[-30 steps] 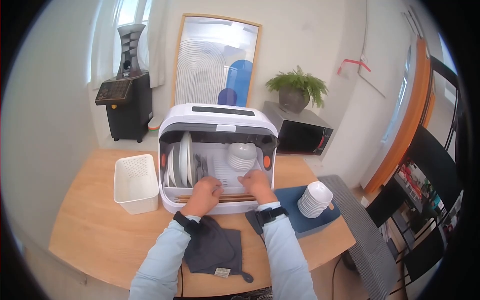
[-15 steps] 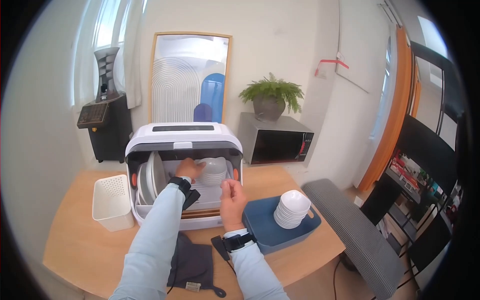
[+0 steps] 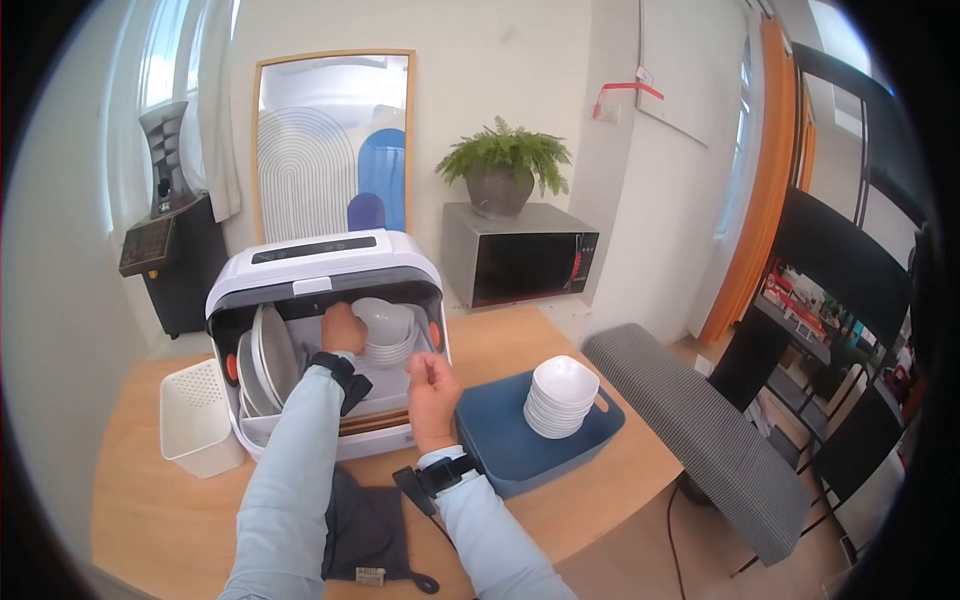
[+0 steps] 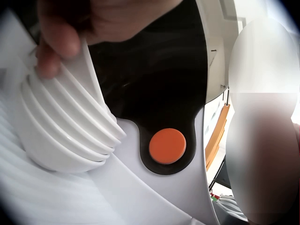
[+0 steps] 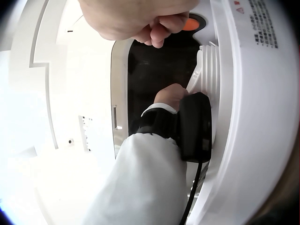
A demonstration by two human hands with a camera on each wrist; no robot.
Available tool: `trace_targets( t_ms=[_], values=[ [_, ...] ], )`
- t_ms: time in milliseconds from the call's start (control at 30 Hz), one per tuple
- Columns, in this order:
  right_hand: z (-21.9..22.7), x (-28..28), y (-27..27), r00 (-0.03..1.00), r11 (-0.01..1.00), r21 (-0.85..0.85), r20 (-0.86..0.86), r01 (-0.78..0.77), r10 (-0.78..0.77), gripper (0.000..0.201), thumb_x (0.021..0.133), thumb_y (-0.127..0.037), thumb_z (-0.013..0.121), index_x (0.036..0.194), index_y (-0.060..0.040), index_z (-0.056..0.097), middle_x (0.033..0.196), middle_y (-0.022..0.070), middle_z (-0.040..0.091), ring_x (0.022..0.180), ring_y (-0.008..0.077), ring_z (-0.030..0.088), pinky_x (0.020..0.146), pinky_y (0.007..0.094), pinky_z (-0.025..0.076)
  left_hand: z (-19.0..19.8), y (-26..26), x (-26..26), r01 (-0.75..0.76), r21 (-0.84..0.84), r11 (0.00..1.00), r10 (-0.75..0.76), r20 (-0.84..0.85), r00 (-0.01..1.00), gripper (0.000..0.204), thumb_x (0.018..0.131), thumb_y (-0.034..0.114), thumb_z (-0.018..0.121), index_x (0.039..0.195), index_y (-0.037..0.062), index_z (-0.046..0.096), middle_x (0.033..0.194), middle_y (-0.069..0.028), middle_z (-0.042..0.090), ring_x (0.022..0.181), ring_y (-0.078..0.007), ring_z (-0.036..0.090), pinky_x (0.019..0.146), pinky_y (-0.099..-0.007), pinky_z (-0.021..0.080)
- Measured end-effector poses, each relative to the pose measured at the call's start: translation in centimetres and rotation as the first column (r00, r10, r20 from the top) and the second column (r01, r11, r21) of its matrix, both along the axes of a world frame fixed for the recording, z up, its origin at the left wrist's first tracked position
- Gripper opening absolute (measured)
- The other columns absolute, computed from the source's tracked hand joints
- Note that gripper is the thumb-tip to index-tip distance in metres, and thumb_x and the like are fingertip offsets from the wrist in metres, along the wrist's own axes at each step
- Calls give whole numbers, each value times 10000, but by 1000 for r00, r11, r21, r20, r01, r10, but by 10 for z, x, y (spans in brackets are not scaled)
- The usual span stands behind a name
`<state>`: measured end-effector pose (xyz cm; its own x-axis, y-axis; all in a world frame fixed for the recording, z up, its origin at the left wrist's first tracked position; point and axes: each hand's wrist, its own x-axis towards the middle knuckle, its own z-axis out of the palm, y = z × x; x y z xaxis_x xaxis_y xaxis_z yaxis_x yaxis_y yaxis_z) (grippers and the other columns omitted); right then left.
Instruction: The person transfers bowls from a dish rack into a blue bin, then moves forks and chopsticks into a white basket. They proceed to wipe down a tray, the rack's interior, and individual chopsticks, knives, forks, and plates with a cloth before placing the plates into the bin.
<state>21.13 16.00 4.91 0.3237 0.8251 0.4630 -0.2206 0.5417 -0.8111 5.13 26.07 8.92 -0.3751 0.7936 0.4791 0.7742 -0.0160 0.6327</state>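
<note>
In the head view, a stack of white bowls sits inside a white dish cabinet with its front raised. My left hand reaches in at the stack's left side. Up close in the left wrist view, my left fingers pinch the rim of the top bowl, which tilts up from the bowls nested under it. My right hand hovers in front of the cabinet's right side, its fingers loosely curled with nothing in them.
White plates stand upright at the cabinet's left, with chopsticks along its front. To the right, a blue bin holds another bowl stack. A white basket and a grey cloth lie on the table.
My left hand has moved from the cabinet's front edge in to the bowl stack and taken the top bowl's rim. My right hand has drawn back from the cabinet. The head view has turned right.
</note>
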Motion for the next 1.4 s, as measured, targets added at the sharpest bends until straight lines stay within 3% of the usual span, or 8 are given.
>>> trace_targets(
  t_ms=[167, 367, 533, 600, 833, 1000, 1133, 1400],
  values=[
    [-2, 0, 7, 986, 994, -20, 127, 107, -103, 162, 876, -159, 669, 902, -4, 631, 766, 81, 654, 629, 148, 577, 596, 300, 466, 16, -30, 3, 53, 140, 989, -41, -86, 995, 188, 773, -25, 487, 850, -123, 628, 742, -299, 643, 644, -420, 666, 625, -474, 550],
    [19, 3, 3, 973, 986, -32, 171, 161, -153, 347, 872, -317, 674, 889, 25, 616, 761, 122, 650, 656, 259, 608, 621, 383, 477, 42, -138, 7, 329, 180, 927, -369, 287, 884, 229, 824, -54, 405, 927, -128, 596, 636, -202, 617, 420, -240, 620, 344, -327, 470],
    [42, 5, -16, 930, 996, 75, 366, -54, 22, 269, 850, -252, 690, 842, 11, 632, 654, 141, 628, 595, 262, 606, 573, 370, 463, 41, -206, 2, 250, 154, 956, -289, 357, 888, 228, 885, 11, 483, 1037, -56, 640, 728, -161, 653, 516, -183, 628, 450, -295, 492],
    [66, 12, -40, 831, 991, 67, 552, -120, 64, 215, 832, -206, 695, 849, 3, 647, 659, 105, 639, 597, 175, 593, 587, 311, 457, 27, -207, -12, 244, 351, 904, -313, 154, 937, 242, 895, 29, 493, 1073, -50, 635, 738, -154, 655, 587, -189, 640, 540, -300, 499],
    [83, 6, -62, 756, 971, 158, 654, -182, 35, 151, 832, -153, 668, 832, -11, 615, 658, 195, 605, 615, 379, 599, 551, 427, 441, 44, -231, -19, 218, 435, 874, -288, 102, 952, 239, 919, 37, 533, 1126, -32, 631, 807, -150, 671, 717, -132, 610, 657, -280, 479],
    [90, 10, -68, 635, 963, 255, 759, -87, -144, 148, 852, -140, 625, 848, 4, 592, 696, 230, 606, 687, 428, 597, 593, 479, 450, 40, -225, -17, 237, 409, 881, -341, 204, 918, 239, 937, 64, 535, 1133, -43, 623, 839, -128, 686, 757, -135, 617, 699, -270, 483],
    [105, 26, -82, 595, 938, 346, 757, -15, -270, 154, 863, -143, 602, 845, 9, 579, 708, 241, 603, 707, 443, 592, 608, 495, 455, 50, -237, -1, 319, 356, 878, -454, 411, 791, 271, 985, 161, 514, 1144, -19, 640, 784, -71, 654, 595, -82, 560, 496, -227, 435],
    [98, 124, -97, 473, 891, 247, 776, 381, -418, 210, 841, -177, 614, 789, 27, 607, 680, 233, 582, 673, 420, 591, 594, 456, 443, 45, -232, -9, 424, 350, 835, -539, 374, 754, 210, 927, 108, 574, 1014, -73, 636, 762, -77, 641, 541, -96, 556, 456, -241, 438]
  ],
)
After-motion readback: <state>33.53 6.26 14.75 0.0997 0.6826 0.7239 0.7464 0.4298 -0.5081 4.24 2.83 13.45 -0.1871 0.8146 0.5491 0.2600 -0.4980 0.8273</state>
